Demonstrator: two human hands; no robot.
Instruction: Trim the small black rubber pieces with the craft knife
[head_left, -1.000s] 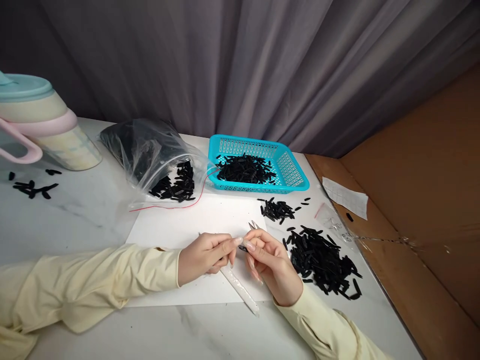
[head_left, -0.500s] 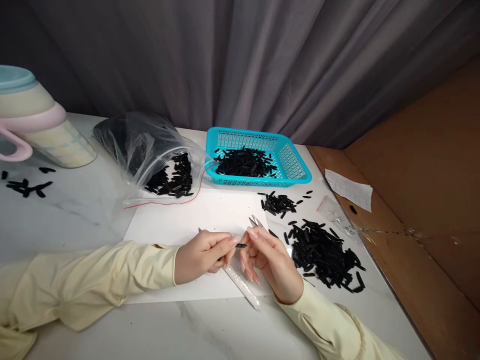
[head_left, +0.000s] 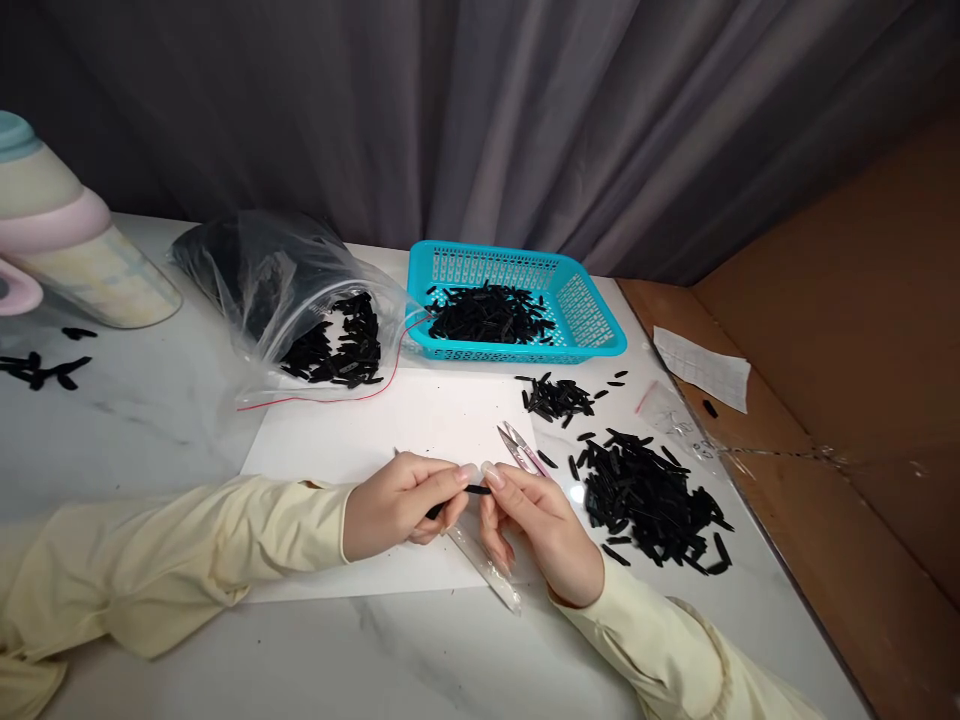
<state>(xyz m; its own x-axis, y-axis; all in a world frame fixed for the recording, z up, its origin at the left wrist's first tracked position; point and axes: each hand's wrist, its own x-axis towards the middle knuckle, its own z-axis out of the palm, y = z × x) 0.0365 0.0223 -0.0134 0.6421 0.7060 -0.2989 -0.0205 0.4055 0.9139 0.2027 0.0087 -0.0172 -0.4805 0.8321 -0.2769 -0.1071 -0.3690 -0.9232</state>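
Observation:
Over a white paper sheet (head_left: 390, 420), my left hand (head_left: 401, 498) pinches a small black strip (head_left: 474, 490) between thumb and fingers. My right hand (head_left: 536, 525) holds small thread snips (head_left: 519, 446), whose blades point up and away, and its fingertips touch the strip's other end. A thin white tube (head_left: 487, 572) lies on the paper under both hands. A loose pile of black strips (head_left: 649, 497) lies just right of my right hand.
A turquoise basket (head_left: 596, 325) with black strips stands at the back. Left of it lies an open plastic bag (head_left: 300, 290) of strips. A smaller heap (head_left: 559, 398), a pastel jug (head_left: 71, 250) at far left, and brown cardboard (head_left: 847, 380) at right.
The view shifted slightly. My right hand lowered a little and the snips tilted away, while both hands kept the black strip between them.

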